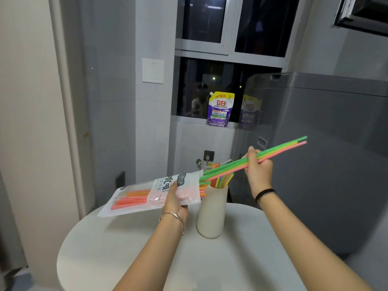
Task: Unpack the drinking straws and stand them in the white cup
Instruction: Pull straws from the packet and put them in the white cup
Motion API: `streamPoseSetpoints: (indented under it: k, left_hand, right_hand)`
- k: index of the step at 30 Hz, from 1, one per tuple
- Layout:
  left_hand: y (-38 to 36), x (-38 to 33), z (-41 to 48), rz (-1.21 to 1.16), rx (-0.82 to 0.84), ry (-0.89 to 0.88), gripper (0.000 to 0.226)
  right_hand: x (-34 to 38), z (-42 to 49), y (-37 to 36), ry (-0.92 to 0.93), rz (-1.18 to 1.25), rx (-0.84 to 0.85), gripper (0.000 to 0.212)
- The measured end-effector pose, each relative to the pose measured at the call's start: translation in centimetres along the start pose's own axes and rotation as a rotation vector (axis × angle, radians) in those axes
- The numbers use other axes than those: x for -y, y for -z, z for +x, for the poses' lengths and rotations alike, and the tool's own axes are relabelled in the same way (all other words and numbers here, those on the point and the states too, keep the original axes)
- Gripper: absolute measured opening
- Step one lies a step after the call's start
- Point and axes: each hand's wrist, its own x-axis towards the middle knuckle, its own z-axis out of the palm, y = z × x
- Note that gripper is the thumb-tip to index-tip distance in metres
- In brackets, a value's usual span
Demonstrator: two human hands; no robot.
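The left hand point(175, 203) grips the straw packet point(151, 193) above the worktop point(130, 248); the right hand point(257, 168) pinches roughly four straws point(281, 150), half-drawn out, over the white cup point(212, 215).

The pulled straws point(279, 151) were green, yellow and pink; the cup point(212, 215) white; the packet point(151, 194) clear with orange straws.

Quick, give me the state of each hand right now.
Left hand: closed on the straw packet, held above the table.
Right hand: closed on a few green and pink straws, half out of the packet.
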Motion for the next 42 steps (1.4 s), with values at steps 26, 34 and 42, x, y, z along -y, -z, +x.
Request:
streamPoseSetpoints:
  k: [26,34,42]
  left_hand:
    - [1.1,-0.2,2.8,0.09,0.025,-0.046,0.046]
    - [1.2,0.0,2.5,0.063,0.007,-0.029,0.048]
    - [1.0,-0.5,1.6,0.07,-0.006,-0.047,0.048]
  right_hand:
    - [-3.2,3.4,-2.6,0.15,-0.825,0.384,0.038]
    - [-3.9,2.8,-2.2,0.277,-0.607,0.483,0.071]
    - [-2.9,2.9,-3.3,0.262,-0.643,0.542,0.085]
